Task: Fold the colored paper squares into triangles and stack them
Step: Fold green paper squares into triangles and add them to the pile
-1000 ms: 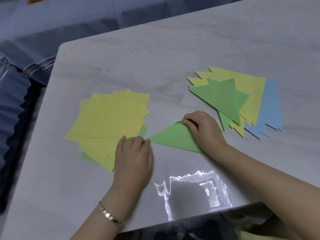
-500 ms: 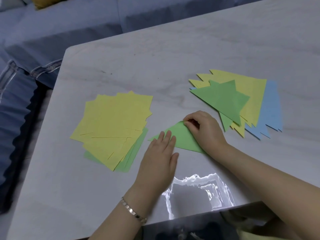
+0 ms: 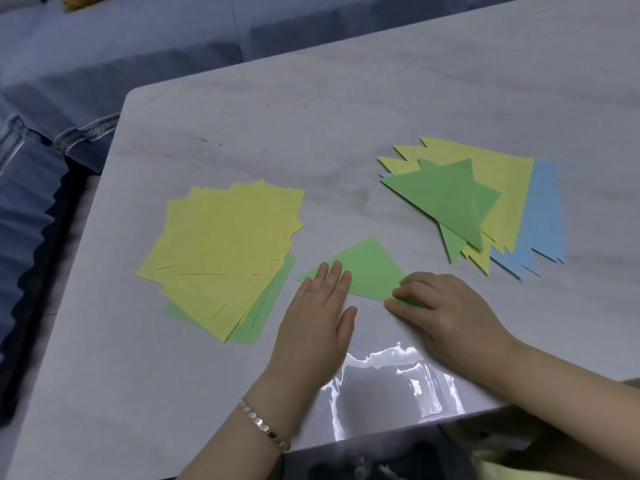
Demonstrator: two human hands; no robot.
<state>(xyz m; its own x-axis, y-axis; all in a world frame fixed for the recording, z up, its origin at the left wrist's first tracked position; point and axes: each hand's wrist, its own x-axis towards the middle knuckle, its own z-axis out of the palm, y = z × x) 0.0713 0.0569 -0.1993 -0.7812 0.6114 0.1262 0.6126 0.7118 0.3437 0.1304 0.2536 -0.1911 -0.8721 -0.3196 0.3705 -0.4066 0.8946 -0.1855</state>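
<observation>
My left hand [image 3: 318, 306]: flat on the green triangle [image 3: 367, 268], left tip.
My right hand [image 3: 446, 313]: pinches its right corner; folded stack [image 3: 502, 188] lies beyond.

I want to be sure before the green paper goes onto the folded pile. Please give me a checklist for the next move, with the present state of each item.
1. Green triangle lies flat on the table: ok.
2. Paper held steady: ok. The left hand presses its left part with straight fingers, and the right hand pinches its right corner.
3. Edges aligned at the right corner: cannot tell, the right hand covers it.
4. Stack of folded triangles has nothing lying on top: ok.
5. Bare table between triangle and stack: ok.
6. Pile of unfolded squares lies apart from the triangle: ok.
</observation>
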